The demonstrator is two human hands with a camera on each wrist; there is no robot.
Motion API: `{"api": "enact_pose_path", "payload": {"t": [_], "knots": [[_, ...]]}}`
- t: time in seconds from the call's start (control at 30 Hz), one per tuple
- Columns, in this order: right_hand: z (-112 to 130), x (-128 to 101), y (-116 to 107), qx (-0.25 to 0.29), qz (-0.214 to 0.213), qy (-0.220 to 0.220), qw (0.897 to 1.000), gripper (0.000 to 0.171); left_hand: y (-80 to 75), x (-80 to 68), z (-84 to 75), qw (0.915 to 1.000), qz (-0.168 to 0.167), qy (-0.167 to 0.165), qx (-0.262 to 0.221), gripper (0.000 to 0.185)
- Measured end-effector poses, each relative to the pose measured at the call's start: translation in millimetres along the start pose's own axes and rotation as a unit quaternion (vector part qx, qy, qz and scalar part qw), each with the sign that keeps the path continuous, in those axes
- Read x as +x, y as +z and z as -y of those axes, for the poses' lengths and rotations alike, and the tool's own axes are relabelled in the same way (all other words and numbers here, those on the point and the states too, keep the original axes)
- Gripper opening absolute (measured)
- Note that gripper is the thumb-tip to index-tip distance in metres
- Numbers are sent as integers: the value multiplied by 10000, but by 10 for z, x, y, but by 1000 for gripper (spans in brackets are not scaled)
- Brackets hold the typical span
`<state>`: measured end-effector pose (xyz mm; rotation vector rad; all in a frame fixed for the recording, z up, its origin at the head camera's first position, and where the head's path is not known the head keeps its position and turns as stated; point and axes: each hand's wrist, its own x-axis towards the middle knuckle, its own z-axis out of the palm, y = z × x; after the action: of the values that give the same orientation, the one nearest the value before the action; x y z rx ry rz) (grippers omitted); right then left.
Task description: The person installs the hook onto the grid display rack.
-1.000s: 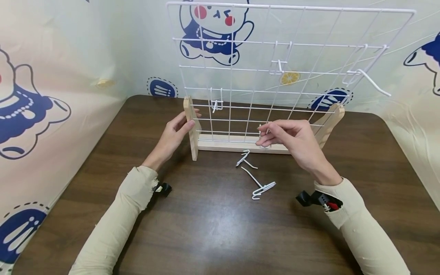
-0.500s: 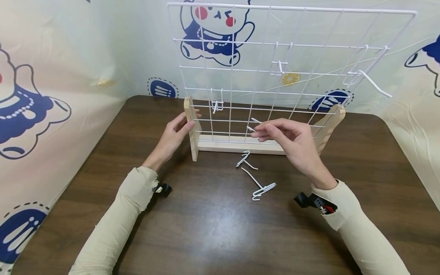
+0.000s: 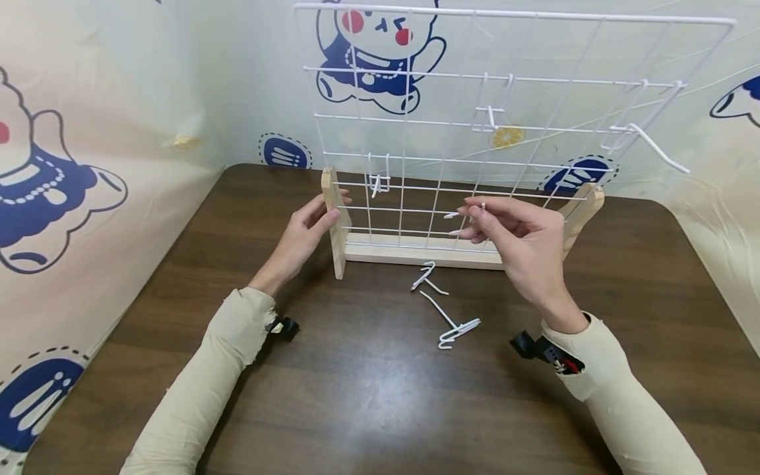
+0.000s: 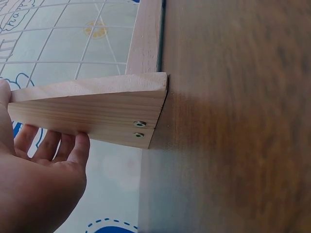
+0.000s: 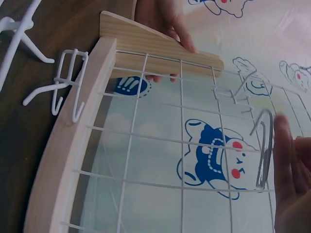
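My left hand (image 3: 299, 239) grips the left wooden side panel (image 4: 87, 111) of a stand, thumb at its front edge and fingers behind it. In front of the white wire grid (image 3: 510, 14), my right hand (image 3: 531, 245) pinches a white wire hook (image 5: 265, 145). Two prong ends of this hook poke out left of the fingertips in the head view; the fingers cover much of the rest. Below the hand, one loose hook (image 3: 460, 331) and a second loose hook (image 3: 423, 280) lie on the dark wooden table (image 3: 368, 422), just before the stand's base bar (image 3: 410, 251).
Three hooks hang on the grid: a low-left hook (image 3: 378, 185), an upper-middle hook (image 3: 490, 117) and an upper-right hook (image 3: 659, 148) whose arm juts forward. The right side panel (image 3: 584, 211) is partly behind my right hand. A patterned cloth (image 3: 196, 86) stands behind the table.
My right hand shifted left and then back right before the grid, turning the hook so that its prong ends point left. The left hand keeps its grip on the side panel.
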<state>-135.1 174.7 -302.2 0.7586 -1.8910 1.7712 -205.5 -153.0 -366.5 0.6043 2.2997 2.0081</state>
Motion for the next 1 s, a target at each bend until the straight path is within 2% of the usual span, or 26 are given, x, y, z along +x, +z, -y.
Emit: {"api": "enact_pose_path", "payload": {"t": [0.1, 0.23, 0.37, 0.47, 0.6, 0.9, 1.0], "knots": [[8, 27, 6, -244, -303, -59, 9992, 20, -1, -6, 8, 10000, -5, -8, -3, 40], [7, 107, 28, 73, -519, -107, 9986, 16, 0, -18, 24, 10000, 2, -25, 13, 39], [-7, 196, 85, 65, -737, -511, 9959, 13, 9, -22, 33, 10000, -12, -10, -26, 39], [-27, 237, 135, -144, -1029, -808, 9913, 12, 23, -18, 33, 10000, -12, 3, -37, 40], [-44, 250, 175, -258, -1372, -885, 9862, 9, 55, 6, 31, 10000, 63, 10, -66, 40], [-70, 258, 192, -373, -1527, -1137, 9810, 11, 45, 20, 5, 10000, 58, 22, -8, 40], [-147, 274, 230, -270, -1473, -1091, 9827, 10, 3, 4, 1, 10000, 12, -20, 51, 40]]}}
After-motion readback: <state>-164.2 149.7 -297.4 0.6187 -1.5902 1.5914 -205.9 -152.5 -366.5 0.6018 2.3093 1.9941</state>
